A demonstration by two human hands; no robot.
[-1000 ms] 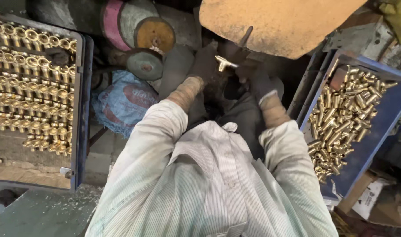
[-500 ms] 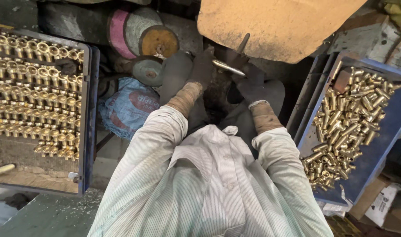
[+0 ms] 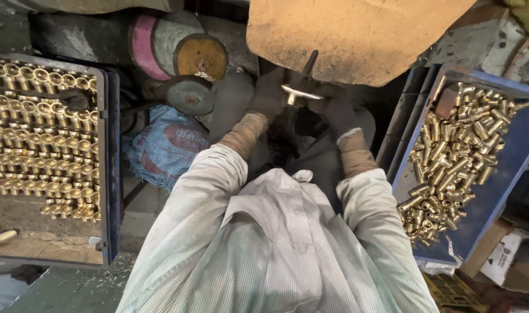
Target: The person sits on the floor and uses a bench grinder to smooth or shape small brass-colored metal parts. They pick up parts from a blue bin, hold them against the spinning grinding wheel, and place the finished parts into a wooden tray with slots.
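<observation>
While both of my gloved hands are closing around one small brass fitting point(image 3: 298, 93), I am keeping it out in front of my chest, just under the lower edge of the big tan guard point(image 3: 357, 35). My left hand point(image 3: 270, 95) is pinching the fitting's left end, fingers curled shut on it, and my right hand point(image 3: 333, 111) is gripping the right end the same way, so the bright piece is lying nearly level between them. A dark rod point(image 3: 309, 62) is sticking up just behind the fitting, slanting toward the guard.

Both wrists are wearing brown cuffs, and my pale striped sleeves are running back toward me. To the left of my left hand, a round grinding wheel point(image 3: 189, 95) is sitting close by, with a larger drum with a pink band and a yellow face point(image 3: 180, 52) just above it. Below those a blue sack point(image 3: 169, 145) is lying crumpled.

Farther left, a blue-edged tray point(image 3: 109, 174) is holding brass fittings stood up in neat rows. Well apart on my right, a blue crate point(image 3: 502, 185) is holding loose brass pieces point(image 3: 450, 156) in a jumbled heap.
</observation>
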